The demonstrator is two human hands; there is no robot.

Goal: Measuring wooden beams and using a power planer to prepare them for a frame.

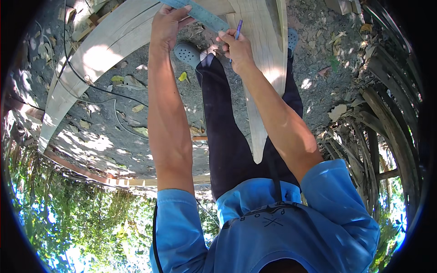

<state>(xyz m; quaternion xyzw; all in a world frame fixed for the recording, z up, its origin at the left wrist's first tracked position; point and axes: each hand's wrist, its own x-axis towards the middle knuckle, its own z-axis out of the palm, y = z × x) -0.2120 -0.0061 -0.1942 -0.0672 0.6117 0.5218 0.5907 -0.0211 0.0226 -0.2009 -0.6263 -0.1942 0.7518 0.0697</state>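
My left hand [167, 26] is closed on a flat blue ruler [205, 17], its thumb on top, at the upper middle of the head view. The ruler slants down to the right, its lower end by the edge of a pale tapered plank [259, 59]. In my right hand [237, 49] is a purple pen [239, 28], standing nearly upright between the fingers. The thumb and forefinger of that hand are at the ruler's lower right end; whether they grip it, I cannot tell. The plank's narrow tip points back between my legs.
A long curved board [98, 54] sweeps down the left side, with a dark cable [68, 59] running across it. Dry leaves lie on the bare soil [314, 82]. My grey clogs [187, 53] stand either side of the plank. Dried fronds [387, 113] are piled at right.
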